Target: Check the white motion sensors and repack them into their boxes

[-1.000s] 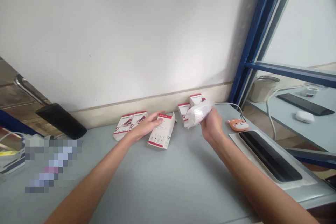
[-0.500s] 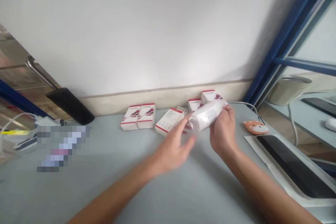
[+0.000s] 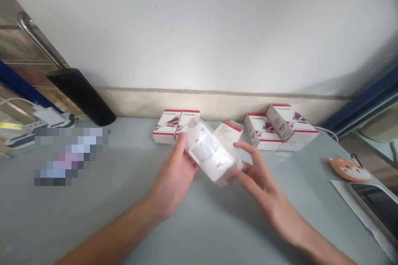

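Observation:
A white plastic device (image 3: 209, 153) with a greyish window on its face is wrapped in a clear plastic bag and held tilted above the table. My left hand (image 3: 174, 174) grips its left end, thumb on top and fingers underneath. At the lower right end, my right hand (image 3: 259, 182) pinches the bag's edge, its index finger raised apart from the bag. Behind the device lies a white and red box (image 3: 230, 129), partly hidden by it. Two small boxes (image 3: 166, 126) stand together to the left, one partly covered by the bag.
More white and red boxes (image 3: 292, 122) sit at the right near the wall. A black-sleeved metal bar (image 3: 83, 97) leans at the left, near a power strip (image 3: 66, 121). On the right are an orange animal-face pouch (image 3: 350, 169) and a dark-screened device (image 3: 377, 207).
The bagged device has come left and nearer, turned so its windowed face shows. My left hand now grips it, while my right hand has shifted to its lower right end. The camera view has shifted.

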Demonstrator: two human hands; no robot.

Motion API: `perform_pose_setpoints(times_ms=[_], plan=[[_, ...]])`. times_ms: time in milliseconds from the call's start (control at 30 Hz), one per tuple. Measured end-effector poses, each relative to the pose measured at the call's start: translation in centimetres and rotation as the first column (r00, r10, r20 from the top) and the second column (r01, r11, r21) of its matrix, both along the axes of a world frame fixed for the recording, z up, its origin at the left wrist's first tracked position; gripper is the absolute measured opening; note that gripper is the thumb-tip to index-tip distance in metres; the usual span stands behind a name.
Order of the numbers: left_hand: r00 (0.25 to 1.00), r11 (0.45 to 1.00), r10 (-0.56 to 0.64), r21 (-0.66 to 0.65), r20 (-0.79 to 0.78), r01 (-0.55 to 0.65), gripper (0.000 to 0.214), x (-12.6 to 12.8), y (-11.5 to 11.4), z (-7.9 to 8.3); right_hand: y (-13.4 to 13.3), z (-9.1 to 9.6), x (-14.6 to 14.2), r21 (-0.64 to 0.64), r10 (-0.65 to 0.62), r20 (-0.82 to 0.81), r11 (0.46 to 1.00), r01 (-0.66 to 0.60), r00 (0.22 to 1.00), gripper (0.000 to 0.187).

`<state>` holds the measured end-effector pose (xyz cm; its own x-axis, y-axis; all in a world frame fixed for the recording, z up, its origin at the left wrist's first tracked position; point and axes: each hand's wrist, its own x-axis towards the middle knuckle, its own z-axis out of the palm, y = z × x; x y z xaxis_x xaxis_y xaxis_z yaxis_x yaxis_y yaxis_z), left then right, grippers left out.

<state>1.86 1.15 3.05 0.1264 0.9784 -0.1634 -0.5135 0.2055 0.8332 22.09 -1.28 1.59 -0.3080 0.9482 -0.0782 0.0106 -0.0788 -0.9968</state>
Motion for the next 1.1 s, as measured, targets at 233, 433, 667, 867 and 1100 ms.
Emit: perform_pose_setpoints(times_ms=[233, 433, 667, 867, 1100], plan=[[0.967, 0.995, 0.090, 0.068, -0.240, -0.075, 0.051, -0.1, -1.0, -1.5, -1.2, -1.1, -1.3, 0.038, 0.208, 0.071, 0.977, -0.211, 0.976, 0.055], [0.957, 0.981, 0.112, 0.186, -0.267, -0.062, 0.031, 0.0, -1.2, -1.1, -0.8, -2.3, -1.4, 0.147, 0.133, 0.144, 0.977, -0.154, 0.981, 0.065], [0.986, 0.990, 0.080, 0.129, -0.146, -0.061, 0.030, 0.1, -1.2, 0.1, -0.6, -2.6, -1.9, 0.135, 0.179, 0.140, 0.971, -0.198, 0.974, 0.091], [0.995, 0.993, 0.063, 0.104, -0.083, -0.054, 0.035, -0.8, -0.6, 1.4, -0.4, -1.9, -1.8, 0.150, 0.169, 0.118, 0.971, -0.186, 0.979, 0.082], [0.969, 0.976, 0.193, 0.129, -0.154, -0.173, 0.029, 0.9, 0.2, 3.3, -0.4, -1.0, -2.1, 0.165, 0.265, -0.073, 0.954, -0.250, 0.961, 0.084]])
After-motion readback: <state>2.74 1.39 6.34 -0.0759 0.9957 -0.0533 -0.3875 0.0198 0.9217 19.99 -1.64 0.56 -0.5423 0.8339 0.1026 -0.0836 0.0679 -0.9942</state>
